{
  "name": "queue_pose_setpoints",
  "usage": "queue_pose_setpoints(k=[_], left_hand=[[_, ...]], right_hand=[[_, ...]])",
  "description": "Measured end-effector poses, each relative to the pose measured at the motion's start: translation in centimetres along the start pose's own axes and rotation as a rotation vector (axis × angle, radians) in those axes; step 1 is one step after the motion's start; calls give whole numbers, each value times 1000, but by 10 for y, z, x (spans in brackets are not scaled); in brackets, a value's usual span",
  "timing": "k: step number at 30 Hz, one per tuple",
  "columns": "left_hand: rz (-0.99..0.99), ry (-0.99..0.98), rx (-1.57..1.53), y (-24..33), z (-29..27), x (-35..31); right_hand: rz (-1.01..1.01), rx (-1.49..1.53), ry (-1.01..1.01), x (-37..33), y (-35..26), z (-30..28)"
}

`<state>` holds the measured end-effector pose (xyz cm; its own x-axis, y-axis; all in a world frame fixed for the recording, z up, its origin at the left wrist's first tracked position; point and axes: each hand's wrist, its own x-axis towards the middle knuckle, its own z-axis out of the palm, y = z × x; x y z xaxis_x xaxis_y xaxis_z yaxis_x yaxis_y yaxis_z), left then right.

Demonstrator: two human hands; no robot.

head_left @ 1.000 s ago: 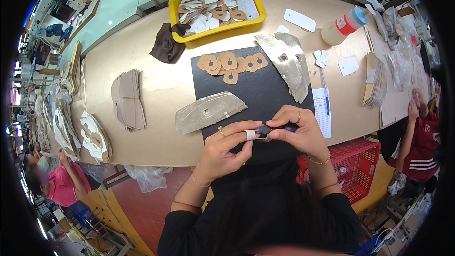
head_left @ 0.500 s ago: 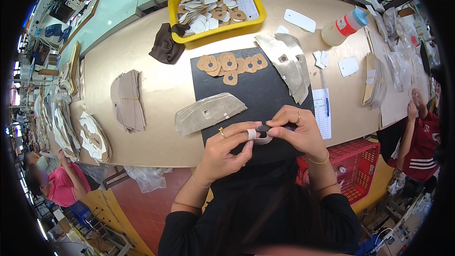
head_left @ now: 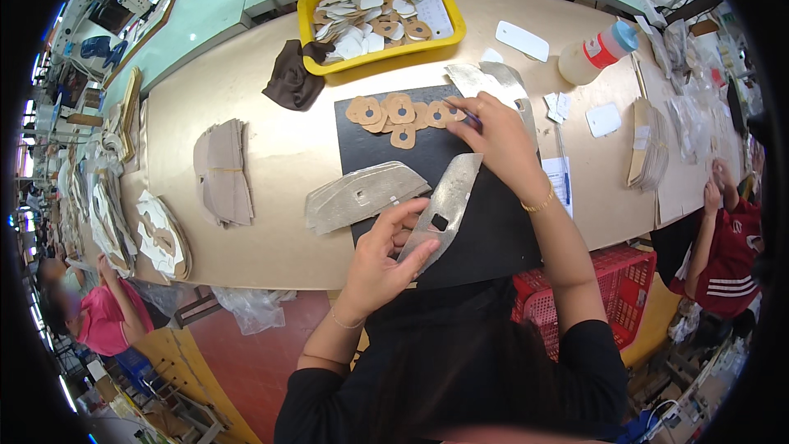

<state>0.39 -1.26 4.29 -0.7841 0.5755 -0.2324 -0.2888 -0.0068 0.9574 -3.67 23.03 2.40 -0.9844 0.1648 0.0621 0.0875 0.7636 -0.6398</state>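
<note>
A broad, smooth counter [head_left: 296, 164] with a pale tan sheen spreads beneath and beyond both hands, and on it, under the left grip [head_left: 385, 259] and the right grip [head_left: 499, 133], lies a matte black mat [head_left: 493, 238]. Farther out from the right grip stands a yellow plastic tray [head_left: 386, 58], heaped with flat white and tan cutouts. Just beyond the left grip rests a fanned stack of silvery panels [head_left: 386, 181], its long axis running mostly crosswise, curved along the far edge. The left grip pinches a single metallic-looking panel [head_left: 454, 193], thumb on top and fingers beneath; this long, tapering piece slants from the lower left at the thumb to the upper right, its far end pointing away from the person toward the right forearm. Its sheen is slightly grainy, and a dark square [head_left: 440, 222] shows just ahead of the thumb. Beside the right grip's fingertips, toward the left, lie overlapping tan pieces [head_left: 420, 115] with rounded corners and dark central holes. The right grip is curled, with a slim purple object [head_left: 472, 120] between its fingers; whether it also pinches a tan piece cannot be told.
</note>
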Motion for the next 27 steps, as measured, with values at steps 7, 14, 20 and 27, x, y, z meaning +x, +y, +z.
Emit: queue_pose_setpoints(k=[7,14,20,27], left_hand=[[-31,23,-189,7,-11,-5],[-20,26,-231,4,-13,-2],[-158,25,-232,11,-12,-3],[-233,-21,-190,17,-11,-5]], right_hand=[[38,-230,-86,28,-1,26],[79,-98,-11,19,-2,21],[151,201,22,-22,0,5],[222,247,-10,-67,-2,20]])
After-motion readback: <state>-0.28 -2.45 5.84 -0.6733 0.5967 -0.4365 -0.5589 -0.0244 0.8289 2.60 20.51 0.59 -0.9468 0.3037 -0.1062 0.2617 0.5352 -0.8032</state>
